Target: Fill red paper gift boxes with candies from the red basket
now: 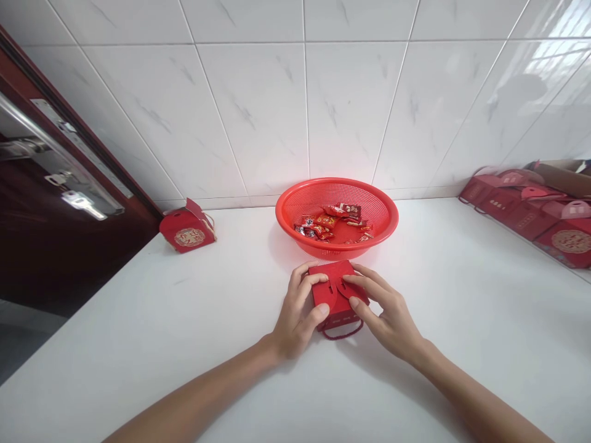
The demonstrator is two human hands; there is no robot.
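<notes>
Between my two hands a small red gift box rests on the white table, its two rounded top flaps folded inward and nearly meeting. A dark red cord handle hangs from its near side. My left hand grips the box's left side, with thumb and index finger on the left flap. On the other side, my right hand holds the right flap with thumb and fingers. Just behind the box stands a red plastic basket with several wrapped candies in it.
A red gift box with gold print stands at the table's back left, near a dark door with keys in its lock. Several more red boxes are lined up at the right. A tiled wall bounds the table's back.
</notes>
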